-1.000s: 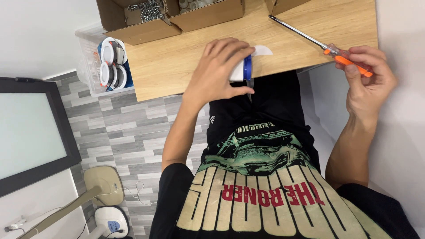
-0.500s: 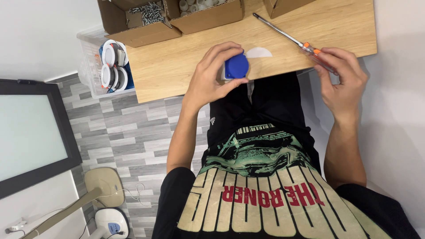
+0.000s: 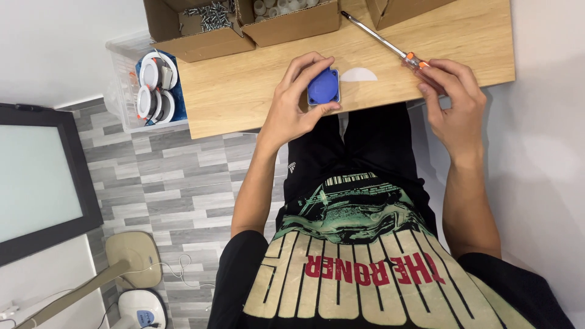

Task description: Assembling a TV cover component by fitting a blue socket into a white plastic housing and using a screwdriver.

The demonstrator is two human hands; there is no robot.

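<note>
Two bare hands work over a wooden desk (image 3: pixel 244 91) along the top of the frame, seen from above. Near the top centre, the left hand (image 3: pixel 298 100) has its grip closed around a small blue squarish part (image 3: pixel 323 86), fingers curled over its top edge and thumb under it, holding it just above the desk's near edge. At upper right, the right hand (image 3: pixel 454 100) grasps the orange handle of a screwdriver (image 3: pixel 390 45), whose metal shaft slants up and left across the desk. A white half-round piece (image 3: pixel 358 75) lies between the hands. Cardboard boxes (image 3: pixel 195 36) line the top edge, one holding screws (image 3: pixel 210 15).
</note>
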